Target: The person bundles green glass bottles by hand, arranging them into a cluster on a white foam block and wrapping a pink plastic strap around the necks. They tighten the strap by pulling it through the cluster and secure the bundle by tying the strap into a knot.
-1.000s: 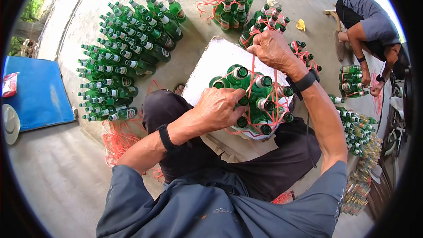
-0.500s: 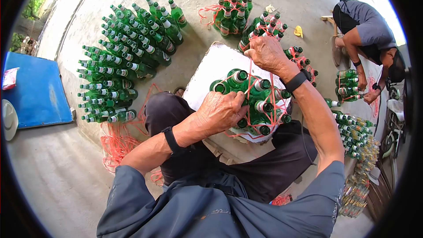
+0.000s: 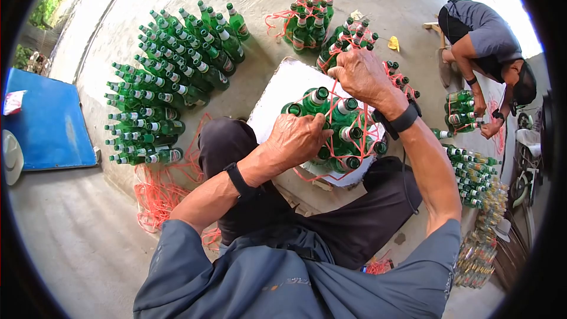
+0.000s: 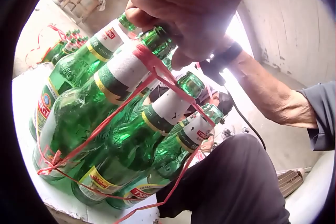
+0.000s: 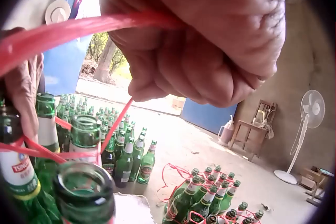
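A bundle of green glass bottles (image 3: 316,104) stands upright on a white block (image 3: 273,94) before me, with red plastic twine (image 4: 100,136) looped round the necks. My left hand (image 3: 292,139) grips a bottle neck on the bundle's near left side, its fingers curled over the top. Above the far side of the bundle, my right hand (image 3: 366,80) is in a fist round the red twine, which runs taut down to the necks. In the right wrist view, the twine (image 5: 84,29) passes through that fist and leaves below it.
Many loose green bottles (image 3: 195,62) stand on the floor at left, near a heap of red twine (image 3: 155,198). Tied bundles (image 3: 307,20) stand beyond the block. At right, another person (image 3: 487,38) bends over bottles (image 3: 459,106). A blue board (image 3: 50,124) lies far left.
My right hand keeps hold of the twine, high over the bundle. The left hand stays at the necks, with its fingers a little further over the bottle top. The view has shifted slightly.
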### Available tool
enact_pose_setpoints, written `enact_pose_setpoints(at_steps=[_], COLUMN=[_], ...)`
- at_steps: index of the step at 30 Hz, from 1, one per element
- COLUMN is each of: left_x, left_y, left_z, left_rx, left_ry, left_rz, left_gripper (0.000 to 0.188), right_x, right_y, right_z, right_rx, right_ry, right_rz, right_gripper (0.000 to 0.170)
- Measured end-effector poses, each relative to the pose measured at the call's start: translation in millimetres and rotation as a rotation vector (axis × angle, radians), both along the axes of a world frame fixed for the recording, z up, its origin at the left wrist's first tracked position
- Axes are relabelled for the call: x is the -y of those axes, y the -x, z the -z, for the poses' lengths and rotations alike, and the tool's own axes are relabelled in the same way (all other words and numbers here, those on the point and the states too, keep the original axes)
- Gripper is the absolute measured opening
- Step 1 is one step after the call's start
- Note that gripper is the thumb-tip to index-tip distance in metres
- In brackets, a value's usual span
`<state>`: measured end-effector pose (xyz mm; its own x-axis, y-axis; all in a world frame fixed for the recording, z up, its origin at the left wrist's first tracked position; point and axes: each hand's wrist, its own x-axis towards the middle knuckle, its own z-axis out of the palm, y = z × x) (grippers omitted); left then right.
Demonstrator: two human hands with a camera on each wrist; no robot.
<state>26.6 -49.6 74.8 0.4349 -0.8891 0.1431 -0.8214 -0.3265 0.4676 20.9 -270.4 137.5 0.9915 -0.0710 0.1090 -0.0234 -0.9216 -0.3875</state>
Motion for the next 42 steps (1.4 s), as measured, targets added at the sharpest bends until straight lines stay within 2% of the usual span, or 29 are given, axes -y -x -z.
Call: enact_pose_setpoints(at_steps=[4, 7, 10, 11, 14, 15, 19, 26, 30, 32, 33, 36, 37, 42], left_x=[-2, -5, -10, -12, -6, -5, 3, 15, 22, 22, 19, 11, 7, 0], left_y=[3, 3, 0, -4, -17, -20, -26, -33, -32, -34, -34, -40, -43, -45], left_z=[-5, -6, -15, -20, -16, -14, -8, 20, 33, 33, 31, 26, 23, 4], left_rx=[0.008, -0.023, 0.105, 0.127, 0.089, 0.026, -0.05, -0.169, -0.202, -0.197, -0.255, -0.29, -0.282, -0.167], left_ry=[-0.041, 0.054, 0.284, 0.244, 0.445, 0.418, 0.371, 0.35, 0.427, 0.45, 0.371, 0.364, 0.285, 0.093], left_rz=[-0.001, -0.024, -0.055, -0.093, -0.197, -0.23, -0.306, -0.249, -0.25, -0.221, -0.211, -0.085, -0.018, 0.088], left_gripper=[0.031, 0.022, 0.014, 0.021, 0.02, 0.026, 0.028, 0.036, 0.039, 0.04, 0.047, 0.055, 0.067, 0.08], right_x=[-4, -7, -12, -13, -17, -18, -20, -45, -72, -90, -95, -108, -109, -123], right_y=[5, 9, 16, 17, 19, 20, 25, 45, 56, 59, 60, 64, 67, 76], right_z=[-2, -4, -3, -4, -10, -11, -8, 6, 15, 20, 24, 23, 26, 26], right_rx=[-0.029, -0.006, -0.019, -0.029, -0.062, -0.075, -0.076, -0.071, -0.048, 0.039, 0.047, 0.061, 0.114, 0.083], right_ry=[0.011, -0.026, -0.059, -0.067, -0.082, -0.086, -0.131, -0.236, -0.128, -0.011, 0.023, 0.022, 0.016, 0.089], right_rz=[0.006, 0.006, 0.042, 0.052, 0.075, 0.082, 0.08, 0.174, 0.185, 0.225, 0.225, 0.249, 0.231, 0.26], right_gripper=[0.029, 0.029, 0.03, 0.03, 0.03, 0.03, 0.03, 0.028, 0.023, 0.022, 0.021, 0.02, 0.018, 0.015])
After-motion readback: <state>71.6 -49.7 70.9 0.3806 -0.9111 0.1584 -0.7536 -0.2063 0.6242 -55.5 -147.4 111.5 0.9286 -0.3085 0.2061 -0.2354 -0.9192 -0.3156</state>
